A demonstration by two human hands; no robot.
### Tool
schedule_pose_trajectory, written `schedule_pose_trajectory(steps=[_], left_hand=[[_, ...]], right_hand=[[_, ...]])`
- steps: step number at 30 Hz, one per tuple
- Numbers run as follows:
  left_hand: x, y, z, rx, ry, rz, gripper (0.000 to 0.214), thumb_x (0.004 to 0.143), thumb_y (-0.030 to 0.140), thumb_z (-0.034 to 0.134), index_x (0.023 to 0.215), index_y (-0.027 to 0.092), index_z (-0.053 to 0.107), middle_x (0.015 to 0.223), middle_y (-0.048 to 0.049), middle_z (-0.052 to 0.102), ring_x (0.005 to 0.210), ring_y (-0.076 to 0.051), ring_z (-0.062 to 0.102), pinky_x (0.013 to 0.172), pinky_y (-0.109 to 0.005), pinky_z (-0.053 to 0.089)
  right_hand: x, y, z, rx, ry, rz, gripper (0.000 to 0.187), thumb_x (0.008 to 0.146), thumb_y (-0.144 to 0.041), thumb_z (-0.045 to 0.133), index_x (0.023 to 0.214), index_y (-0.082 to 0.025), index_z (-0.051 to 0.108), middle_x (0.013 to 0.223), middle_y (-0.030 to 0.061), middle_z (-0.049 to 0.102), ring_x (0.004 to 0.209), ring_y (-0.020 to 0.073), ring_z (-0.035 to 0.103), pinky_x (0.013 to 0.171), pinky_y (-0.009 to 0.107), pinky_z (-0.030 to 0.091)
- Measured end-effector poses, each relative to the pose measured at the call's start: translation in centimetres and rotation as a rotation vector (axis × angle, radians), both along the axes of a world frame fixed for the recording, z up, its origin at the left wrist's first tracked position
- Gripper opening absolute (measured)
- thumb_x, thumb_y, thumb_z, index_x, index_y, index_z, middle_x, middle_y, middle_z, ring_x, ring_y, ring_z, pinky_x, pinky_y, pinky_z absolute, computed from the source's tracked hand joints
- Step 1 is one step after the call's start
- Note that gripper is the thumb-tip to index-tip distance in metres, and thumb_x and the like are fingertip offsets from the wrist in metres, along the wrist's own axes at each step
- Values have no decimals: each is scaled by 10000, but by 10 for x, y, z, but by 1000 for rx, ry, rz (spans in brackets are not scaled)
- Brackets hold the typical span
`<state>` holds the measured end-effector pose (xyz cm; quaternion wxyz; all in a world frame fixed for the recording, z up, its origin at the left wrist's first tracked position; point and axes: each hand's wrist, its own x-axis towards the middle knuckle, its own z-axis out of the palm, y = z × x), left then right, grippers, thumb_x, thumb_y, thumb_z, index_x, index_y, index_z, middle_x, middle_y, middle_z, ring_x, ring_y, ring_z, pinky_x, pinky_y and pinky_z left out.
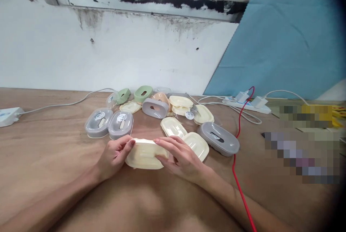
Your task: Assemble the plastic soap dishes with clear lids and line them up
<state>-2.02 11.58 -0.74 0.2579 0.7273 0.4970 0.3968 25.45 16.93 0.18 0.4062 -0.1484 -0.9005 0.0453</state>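
Note:
A cream plastic soap box (144,154) lies on the wooden table (48,145) right in front of me. My left hand (115,156) grips its left end with curled fingers. My right hand (181,158) lies over its right end, fingers pressed on the top. Just behind sit two cream lids (173,126) (196,145). A grey box (218,138) lies to their right.
More soap boxes are scattered behind: two grey ones with clear lids (98,122) (120,124), green ones (143,93), a grey one (155,107), cream pieces (180,101). A red cable (238,145) runs along the right. A power strip (247,103) and a white adapter (9,115) lie near the wall.

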Motion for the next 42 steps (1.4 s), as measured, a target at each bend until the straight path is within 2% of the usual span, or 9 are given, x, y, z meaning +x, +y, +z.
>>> schedule_pose_trajectory(steps=[6, 12, 15, 19, 24, 30, 34, 38, 42], left_hand=[[0, 4, -2, 32, 212, 36, 567, 1096, 487, 414, 627, 179, 496, 591, 9, 520, 563, -120, 478, 548, -256, 329], [-6, 6, 0, 15, 326, 20, 325, 1069, 403, 487, 854, 199, 622, 683, 26, 593, 590, -129, 505, 571, -261, 344], [-10, 6, 6, 26, 333, -101, 294, 1080, 434, 478, 1165, 211, 648, 947, -20, 665, 680, -132, 583, 637, -257, 454], [-15, 6, 10, 63, 373, -372, 689, 908, 685, 698, 1427, 251, 571, 1263, -104, 600, 989, -242, 678, 836, -342, 575], [-15, 6, 4, 108, 446, -343, 822, 833, 616, 816, 1507, 282, 485, 1343, -120, 572, 1097, -282, 682, 882, -380, 600], [-14, 7, 3, 107, 455, -302, 790, 841, 586, 809, 1490, 275, 483, 1386, -121, 572, 1079, -275, 705, 870, -375, 606], [-14, 7, 4, 87, 458, -290, 788, 858, 594, 799, 1499, 302, 448, 1419, -109, 575, 1111, -275, 707, 865, -365, 599], [-13, 7, 2, 73, 439, -248, 820, 872, 586, 792, 1534, 324, 385, 1468, -110, 572, 1170, -288, 696, 876, -366, 590], [-10, 6, 1, 16, 381, -145, 866, 833, 587, 821, 1511, 299, 366, 1355, -107, 675, 1077, -298, 736, 815, -370, 593]], right_hand=[[2, 1, -5, -71, -133, 0, 259, 1104, -323, 560, 1308, -200, 661, 1175, 115, 780, 989, 212, 759, 813, 356, 555], [1, 0, -11, -159, -283, 49, 884, 783, -792, 781, 1383, -156, 648, 1273, 177, 736, 1103, 312, 717, 931, 452, 510], [1, -3, -10, -188, -347, 3, 829, 799, -734, 811, 1386, -171, 649, 1310, 170, 732, 1134, 312, 709, 954, 453, 487], [4, 0, 0, -172, -358, 8, 831, 852, -762, 737, 1437, -187, 607, 1344, 164, 729, 1195, 327, 691, 989, 464, 462], [3, 43, 21, -95, -243, -338, 363, 1049, -421, 610, 1343, -211, 644, 1448, 154, 657, 1320, 322, 618, 1089, 484, 429], [-16, 121, 35, -211, -240, -655, 495, 1004, -276, 623, 1488, -186, 567, 1388, 168, 698, 1295, 371, 617, 1060, 511, 449], [-27, 133, 30, -218, -216, -650, 327, 989, -298, 671, 1294, -191, 721, 1063, 121, 809, 1064, 336, 700, 1006, 465, 445], [-22, 122, 46, -189, -118, -651, 320, 1052, -316, 574, 1295, -182, 734, 1088, 107, 800, 1048, 288, 699, 982, 403, 431], [-7, 97, 62, -378, 20, -423, 393, 1081, -420, 506, 1083, -171, 810, 825, 38, 759, 693, 172, 639, 652, 285, 413]])
